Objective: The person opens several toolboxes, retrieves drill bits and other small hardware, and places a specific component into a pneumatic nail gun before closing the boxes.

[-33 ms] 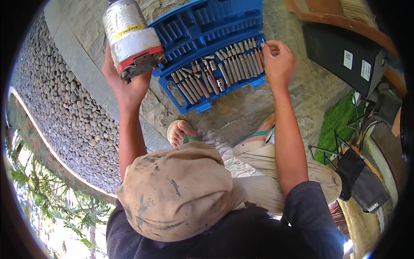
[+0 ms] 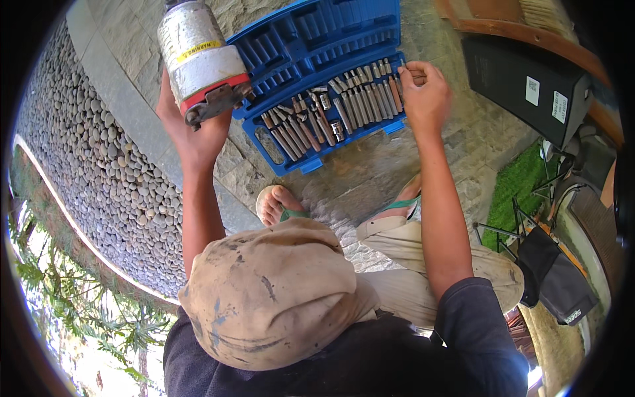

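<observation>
Blue case slightly leftward in view; right hand pinching small bit; left hand grasping silver tool.

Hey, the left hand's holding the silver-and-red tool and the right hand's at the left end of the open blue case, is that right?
Not quite: the head view shows the right hand at the right end of the open blue case. The left hand does hold the silver-and-red tool.
</observation>
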The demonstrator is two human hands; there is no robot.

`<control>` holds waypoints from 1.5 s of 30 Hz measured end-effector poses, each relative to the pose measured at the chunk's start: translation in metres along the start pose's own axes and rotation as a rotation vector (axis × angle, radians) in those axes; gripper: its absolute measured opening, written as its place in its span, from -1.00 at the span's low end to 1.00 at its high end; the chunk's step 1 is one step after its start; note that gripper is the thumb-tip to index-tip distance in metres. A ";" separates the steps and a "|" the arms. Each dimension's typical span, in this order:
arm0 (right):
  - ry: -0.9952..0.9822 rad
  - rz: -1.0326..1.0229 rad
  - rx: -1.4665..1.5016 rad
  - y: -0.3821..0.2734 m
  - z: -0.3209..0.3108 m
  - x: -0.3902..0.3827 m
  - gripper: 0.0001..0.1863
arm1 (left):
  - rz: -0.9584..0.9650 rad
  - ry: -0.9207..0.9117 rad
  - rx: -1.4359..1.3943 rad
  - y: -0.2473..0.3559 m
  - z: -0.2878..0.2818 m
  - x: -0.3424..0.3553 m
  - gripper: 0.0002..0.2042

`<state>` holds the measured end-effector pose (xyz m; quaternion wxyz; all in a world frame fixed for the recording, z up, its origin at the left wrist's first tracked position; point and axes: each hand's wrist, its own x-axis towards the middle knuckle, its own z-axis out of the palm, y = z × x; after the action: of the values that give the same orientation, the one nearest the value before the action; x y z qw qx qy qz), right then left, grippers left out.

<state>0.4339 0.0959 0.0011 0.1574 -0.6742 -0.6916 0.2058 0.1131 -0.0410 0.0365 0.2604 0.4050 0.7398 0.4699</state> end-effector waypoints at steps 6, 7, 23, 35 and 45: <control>0.000 -0.027 -0.038 -0.005 -0.002 0.001 -0.84 | 0.032 0.013 -0.022 -0.012 0.001 -0.001 -0.61; 0.001 -0.026 -0.026 -0.004 -0.002 0.002 -0.84 | 0.026 0.013 -0.083 -0.012 0.002 -0.002 -0.61; 0.032 -0.039 0.083 -0.005 0.002 0.000 -0.90 | 0.021 0.004 -0.158 -0.014 0.001 -0.006 -0.73; -0.007 -0.186 -0.006 0.002 0.000 0.004 -0.89 | 0.092 -0.021 -0.125 -0.019 0.000 -0.006 -0.69; -0.079 -0.146 0.103 -0.001 -0.004 -0.002 -0.88 | 0.087 -0.021 -0.121 -0.018 0.002 -0.007 -0.67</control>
<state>0.4348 0.0947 0.0048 0.1792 -0.6042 -0.7332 0.2554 0.1117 -0.0498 0.0197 0.2714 0.4252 0.6889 0.5206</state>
